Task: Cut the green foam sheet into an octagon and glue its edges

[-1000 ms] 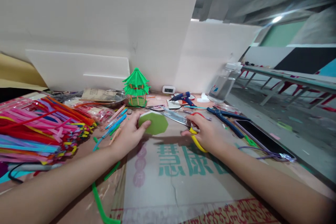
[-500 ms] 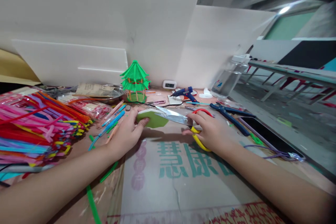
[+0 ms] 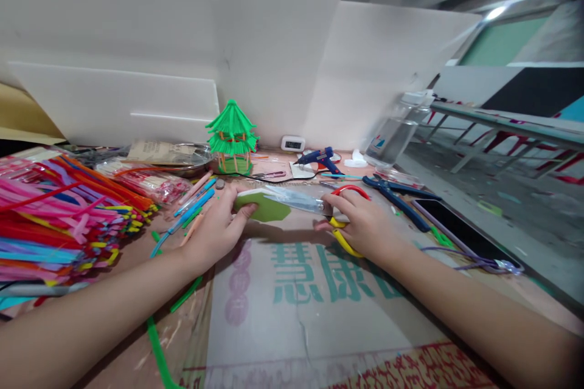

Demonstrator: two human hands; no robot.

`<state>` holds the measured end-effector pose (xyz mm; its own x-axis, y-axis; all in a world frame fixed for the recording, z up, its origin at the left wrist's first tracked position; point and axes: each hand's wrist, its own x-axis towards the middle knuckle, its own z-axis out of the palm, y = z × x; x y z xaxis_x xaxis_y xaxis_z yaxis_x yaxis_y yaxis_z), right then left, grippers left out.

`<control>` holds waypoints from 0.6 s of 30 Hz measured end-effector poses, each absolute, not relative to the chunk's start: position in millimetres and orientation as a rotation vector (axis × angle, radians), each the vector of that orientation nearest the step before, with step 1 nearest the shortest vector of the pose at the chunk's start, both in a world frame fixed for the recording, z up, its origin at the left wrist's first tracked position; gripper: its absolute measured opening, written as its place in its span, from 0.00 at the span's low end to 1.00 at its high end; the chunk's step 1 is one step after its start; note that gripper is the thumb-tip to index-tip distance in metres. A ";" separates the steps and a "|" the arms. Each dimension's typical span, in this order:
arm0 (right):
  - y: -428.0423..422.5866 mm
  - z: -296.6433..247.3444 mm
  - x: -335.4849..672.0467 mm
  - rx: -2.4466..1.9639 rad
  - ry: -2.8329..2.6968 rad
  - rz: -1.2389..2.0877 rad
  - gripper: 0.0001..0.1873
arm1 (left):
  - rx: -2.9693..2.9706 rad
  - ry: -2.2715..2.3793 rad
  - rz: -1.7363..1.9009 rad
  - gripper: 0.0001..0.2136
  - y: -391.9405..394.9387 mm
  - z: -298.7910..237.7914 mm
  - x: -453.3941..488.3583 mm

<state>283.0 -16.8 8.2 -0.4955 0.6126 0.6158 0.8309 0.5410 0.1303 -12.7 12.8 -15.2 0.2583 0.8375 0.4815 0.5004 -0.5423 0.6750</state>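
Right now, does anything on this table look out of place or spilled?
Nothing looks spilled. A green strip lies left of the printed sheet, apart from the colourful bundle, so it looks slightly stray.

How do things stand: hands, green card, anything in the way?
Left hand gripping green card. Right hand holding scissors at card's far edge; contact blurred. Nothing seen blocking; glue gun lies beyond both hands.

Pinkish counter [image 3: 187, 331]. A printed sheet [image 3: 255, 340] (teal characters, red border) covers the front middle. Multicoloured pipe cleaners [image 3: 59, 213] fill the left. Along the back stand 1 green 2-tiered pagoda model [image 3: 232, 127], 1 white timer [image 3: 292, 143] and 1 clear bottle [image 3: 392, 137]; at right lie blue-handled pliers [image 3: 404, 203] and 1 phone [image 3: 465, 234].
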 end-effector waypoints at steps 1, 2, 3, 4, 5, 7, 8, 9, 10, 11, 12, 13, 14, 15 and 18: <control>-16.5 7.9 283.5 -1.166 -2.274 -0.586 0.19 | 2.152 1.219 1.197 0.08 12.9 -15.4 -12.7; -16.2 7.5 284.1 -1.168 -2.277 -0.602 0.20 | 2.156 1.222 1.199 0.08 13.1 -15.5 -12.6; -15.8 7.1 284.7 -1.174 -2.281 -0.614 0.21 | 2.159 1.225 1.198 0.08 13.1 -15.5 -12.5; -15.5 6.6 285.4 -1.182 -2.285 -0.624 0.21 | 2.158 1.227 1.200 0.08 13.1 -15.5 -12.4; -15.2 6.2 286.0 -1.191 -2.291 -0.632 0.22 | 2.157 1.223 1.200 0.08 13.2 -15.4 -12.3; -15.0 5.2 287.1 -1.204 -2.295 -0.644 0.21 | 2.155 1.213 1.200 0.08 13.5 -15.3 -12.4; -15.0 4.7 287.6 -1.206 -2.294 -0.648 0.21 | 2.152 1.208 1.204 0.08 13.9 -15.3 -12.6; -14.9 4.2 288.1 -1.207 -2.290 -0.651 0.20 | 2.150 1.205 1.209 0.08 14.5 -15.5 -12.8; -14.8 3.8 288.6 -1.202 -2.286 -0.652 0.20 | 2.149 1.203 1.213 0.09 15.1 -15.7 -13.1; -14.7 3.4 289.1 -1.195 -2.284 -0.651 0.19 | 2.145 1.205 1.213 0.09 15.7 -16.0 -13.3; -14.5 3.2 289.5 -1.187 -2.283 -0.653 0.19 | 2.140 1.211 1.213 0.09 16.3 -16.4 -13.5; -14.2 3.0 289.8 -1.183 -2.283 -0.657 0.19 | 2.133 1.222 1.208 0.09 16.7 -16.7 -13.7; -13.8 3.0 290.0 -1.185 -2.282 -0.667 0.19 | 2.127 1.236 1.199 0.09 16.9 -16.9 -13.7; -13.5 3.1 290.0 -1.191 -2.280 -0.678 0.19 | 2.122 1.250 1.186 0.09 16.8 -16.9 -13.8; -12.6 3.6 289.4 -1.199 -2.277 -0.698 0.17 | 2.124 1.248 1.175 0.10 15.3 -15.9 -13.6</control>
